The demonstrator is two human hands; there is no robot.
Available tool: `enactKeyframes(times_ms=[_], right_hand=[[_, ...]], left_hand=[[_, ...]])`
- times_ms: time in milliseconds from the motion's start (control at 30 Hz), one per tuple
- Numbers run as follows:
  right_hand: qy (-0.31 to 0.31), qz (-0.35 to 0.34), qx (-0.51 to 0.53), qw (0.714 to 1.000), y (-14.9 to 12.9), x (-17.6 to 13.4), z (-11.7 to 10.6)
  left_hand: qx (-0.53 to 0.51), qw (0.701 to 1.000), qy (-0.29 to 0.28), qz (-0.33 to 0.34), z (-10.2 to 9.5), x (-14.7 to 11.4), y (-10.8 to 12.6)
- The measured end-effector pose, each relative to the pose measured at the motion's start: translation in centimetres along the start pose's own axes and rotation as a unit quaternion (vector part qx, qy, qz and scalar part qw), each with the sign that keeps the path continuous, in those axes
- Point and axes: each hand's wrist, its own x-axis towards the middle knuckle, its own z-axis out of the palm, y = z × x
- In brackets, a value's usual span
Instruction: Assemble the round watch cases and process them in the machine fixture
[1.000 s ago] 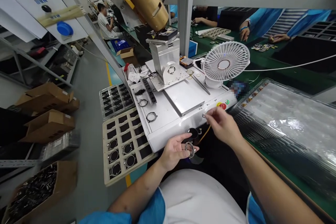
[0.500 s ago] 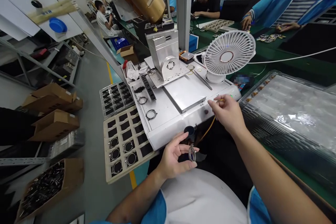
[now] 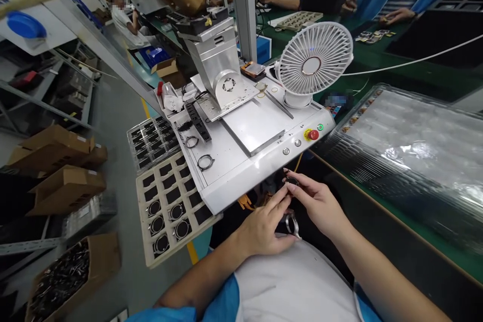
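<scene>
In front of my body, my left hand [image 3: 266, 226] holds a silver watch case ring [image 3: 291, 224] near its thumb. Its fingertips also reach up to a small dark round watch part [image 3: 292, 181]. My right hand [image 3: 319, 204] pinches that dark part between thumb and fingers, so the two hands meet there. Part of it is hidden by the fingers. Both hands are just below the front edge of a white machine base [image 3: 234, 181]. Two dark ring-shaped watch cases, a nearer one [image 3: 206, 162] and a farther one [image 3: 191, 142], lie on the base.
A beige tray [image 3: 166, 226] with several watch cases stands at the left, a clear tray [image 3: 149, 143] behind it. On the machine are a metal fixture [image 3: 226, 80], a white fan [image 3: 315, 60] and a red stop button [image 3: 312, 135]. Plastic-covered trays [image 3: 422, 136] lie right; co-workers sit opposite.
My right hand has come down from the machine's button panel to my left hand and taken hold of the dark round part. The view has shifted, so the machine appears farther left.
</scene>
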Motion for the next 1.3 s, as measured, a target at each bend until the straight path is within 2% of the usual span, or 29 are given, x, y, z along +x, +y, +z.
enactKeyframes(times_ms=[133, 233, 400, 633, 733, 800, 867, 1000, 1067, 1167, 1300], right_hand=[[-0.002, 0.038, -0.001, 0.999, 0.2, -0.1, -0.6], [-0.01, 0.037, -0.019, 0.999, 0.0, -0.2, -0.6], [0.006, 0.038, -0.052, 0.998, -0.6, -0.3, -0.5], [-0.028, 0.08, 0.033, 0.996, -0.7, -0.2, -0.7], [-0.012, 0.107, 0.07, 0.992, -0.4, -0.2, -0.4], [-0.003, 0.124, 0.089, 0.988, -0.5, -0.3, -0.3], [-0.003, 0.138, 0.099, 0.985, -0.9, -0.3, -0.5], [-0.031, 0.151, 0.096, 0.983, -2.1, -0.9, -0.5], [-0.062, 0.163, 0.097, 0.98, -2.6, -1.4, 0.0], [-0.09, 0.196, 0.135, 0.967, -2.8, -2.2, 1.4], [-0.05, 0.158, 0.135, 0.977, -3.0, -3.1, 3.2]], left_hand=[[-0.112, 0.992, 0.05, 0.005, -0.2, -0.2, -0.1], [-0.179, 0.98, 0.087, -0.012, -0.5, -0.2, -0.2], [-0.147, 0.987, 0.06, 0.006, -0.6, -0.2, -0.4], [-0.05, 0.999, -0.012, 0.008, 0.1, -0.1, -0.9], [-0.075, 0.997, -0.017, 0.017, 0.1, 0.0, -0.8], [-0.138, 0.99, 0.005, 0.033, -0.1, 0.1, -0.7], [-0.227, 0.972, 0.062, 0.025, -0.5, 0.0, -0.5], [-0.388, 0.903, 0.174, -0.055, -1.4, -0.1, -0.6], [-0.421, 0.88, 0.205, -0.077, -1.4, -0.1, -0.7], [-0.439, 0.864, 0.232, -0.079, -0.8, -0.1, -0.8], [-0.432, 0.868, 0.231, -0.08, 0.1, -0.5, -0.7]])
